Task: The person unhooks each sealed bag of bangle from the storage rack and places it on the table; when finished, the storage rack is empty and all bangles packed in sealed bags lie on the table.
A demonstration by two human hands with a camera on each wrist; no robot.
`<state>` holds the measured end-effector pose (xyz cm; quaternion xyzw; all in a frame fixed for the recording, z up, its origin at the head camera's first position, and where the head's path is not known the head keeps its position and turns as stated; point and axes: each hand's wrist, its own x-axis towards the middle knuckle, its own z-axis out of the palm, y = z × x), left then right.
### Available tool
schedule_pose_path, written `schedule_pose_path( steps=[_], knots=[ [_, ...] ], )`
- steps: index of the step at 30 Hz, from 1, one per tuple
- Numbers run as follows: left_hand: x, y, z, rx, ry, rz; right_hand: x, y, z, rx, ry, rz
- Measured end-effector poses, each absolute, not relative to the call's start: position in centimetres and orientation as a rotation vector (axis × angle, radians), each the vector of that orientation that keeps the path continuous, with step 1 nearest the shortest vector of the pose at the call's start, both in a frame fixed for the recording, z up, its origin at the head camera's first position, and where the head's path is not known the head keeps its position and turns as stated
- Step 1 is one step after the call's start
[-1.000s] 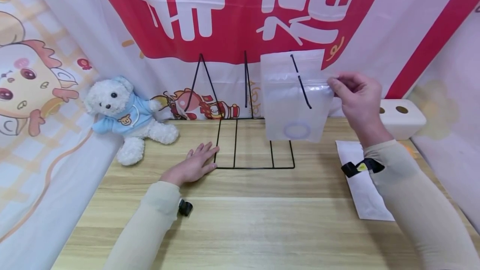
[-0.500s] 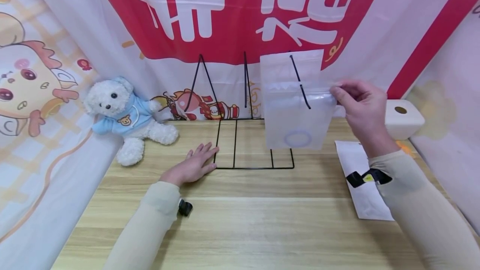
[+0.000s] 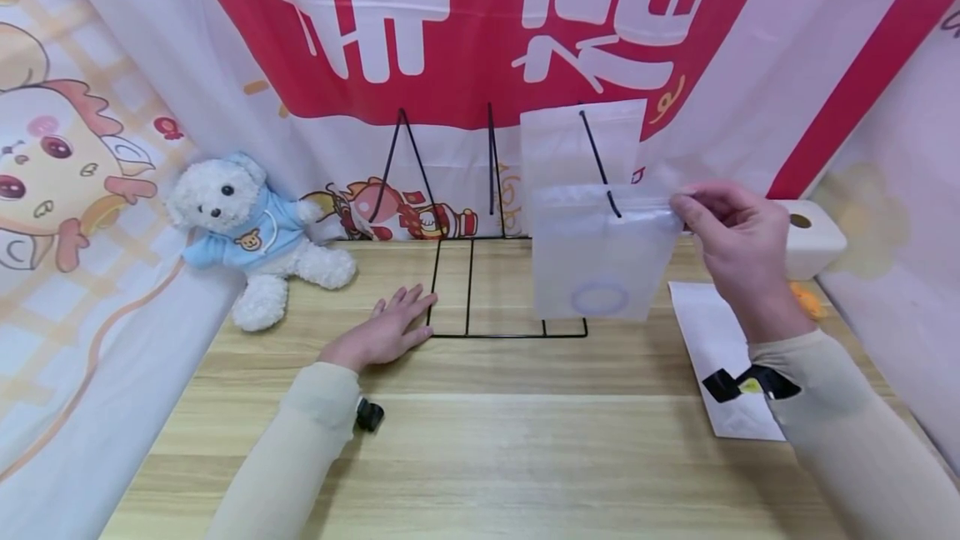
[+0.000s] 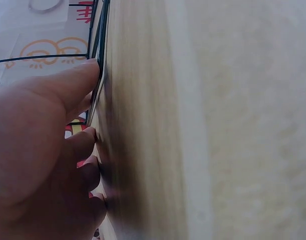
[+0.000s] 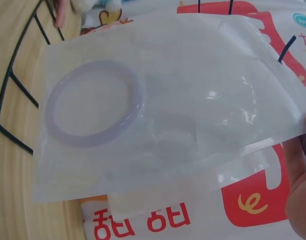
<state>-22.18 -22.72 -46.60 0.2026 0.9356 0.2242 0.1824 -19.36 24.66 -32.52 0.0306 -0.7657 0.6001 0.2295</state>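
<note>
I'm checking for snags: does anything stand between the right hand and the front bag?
Nothing visible does: the right hand pinches the front bag near its upper right corner. A black hook pokes through the front bag's top, but left of the pinched spot.

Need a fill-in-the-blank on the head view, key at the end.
1. Of the front bag and the back bag, the right hand pinches the ____ one.
2. Of the three hooks on the wire rack, both bags hang on the ____ one.
3. The teddy bear wears a light ____ hoodie.
4. The left hand lies at the wire rack's ____ side.

Missing words: front; rightmost; blue; left.
</note>
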Motion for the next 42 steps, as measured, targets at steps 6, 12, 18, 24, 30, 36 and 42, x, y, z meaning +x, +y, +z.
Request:
schedule_pose_path(
  steps=[6,12,18,24,30,36,42],
  knots=[
    [-22.3,-22.8,-46.6,0.569,2.645,0.631,-18.5,24.4,-32.6,0.086,-2.112,1.601],
    [-22.3,-22.9,-46.6,0.569,2.644,0.624,-17.6,24.4,-32.8,0.094,-2.118,1.566],
    [-22.4,-22.8,-46.7,0.569,2.642,0.629,-16.8,24.7,-32.8,0.105,-2.045,1.689],
    [-22.5,-22.8,-46.8,0.568,2.645,0.619,-16.0,24.8,-32.7,0.162,-1.967,1.749],
    [-22.7,-22.9,-46.7,0.575,2.652,0.616,-15.2,25.2,-32.9,0.2,-1.837,1.859],
    [-22.4,-22.9,-46.8,0.575,2.635,0.614,-13.8,26.1,-33.4,0.151,-1.756,1.913],
    [-22.2,-22.8,-46.8,0.582,2.639,0.628,-12.5,27.2,-33.9,0.205,-1.7,1.907]
  ],
)
